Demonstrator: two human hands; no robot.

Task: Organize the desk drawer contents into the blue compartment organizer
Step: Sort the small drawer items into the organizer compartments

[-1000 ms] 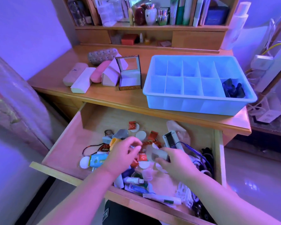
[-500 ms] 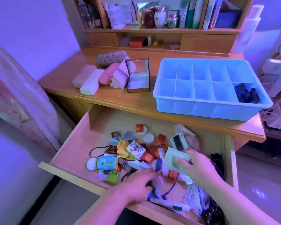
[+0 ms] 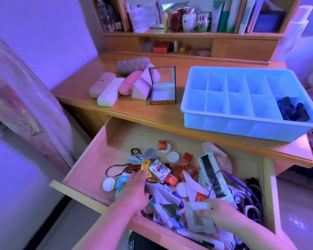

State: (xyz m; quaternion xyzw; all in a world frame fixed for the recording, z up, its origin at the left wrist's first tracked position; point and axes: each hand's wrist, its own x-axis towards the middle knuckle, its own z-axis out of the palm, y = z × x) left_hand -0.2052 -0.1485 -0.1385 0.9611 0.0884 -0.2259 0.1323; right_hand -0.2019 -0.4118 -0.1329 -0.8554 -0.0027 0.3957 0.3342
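Since before, your left hand [image 3: 134,192] slid flat onto the clutter left of the white packet [image 3: 199,216] | right hand [image 3: 219,212] fingers seemingly pinch it | step: sorting drawer [image 3: 90,170] | next: lift it to the organizer [image 3: 242,127]

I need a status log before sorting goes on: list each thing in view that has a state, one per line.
Desk drawer: pulled open, cluttered.
Blue organizer: on desk, one near-right compartment holds dark items.
Small mirror box: lid up.
Left hand: flat on the clutter.
Right hand: grip on a white packet.
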